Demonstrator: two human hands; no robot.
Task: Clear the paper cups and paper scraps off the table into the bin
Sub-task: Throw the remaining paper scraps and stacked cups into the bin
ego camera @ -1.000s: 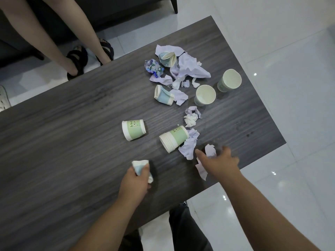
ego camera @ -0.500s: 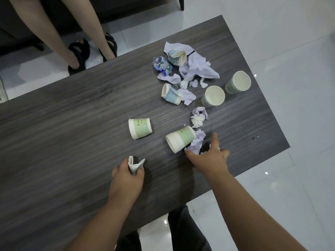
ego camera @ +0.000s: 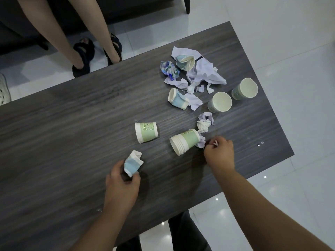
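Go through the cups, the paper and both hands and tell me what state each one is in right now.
Left hand: holds a crushed blue cup.
Right hand: pinches paper scraps.
Stack of green cups: on its side.
Single green cup: on its side.
Two white cups: upright.

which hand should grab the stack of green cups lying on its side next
Probably the left, once it drops its load. The right hand is nearer the green cup stack but pinches paper scraps; the left hand grips a crushed blue cup.
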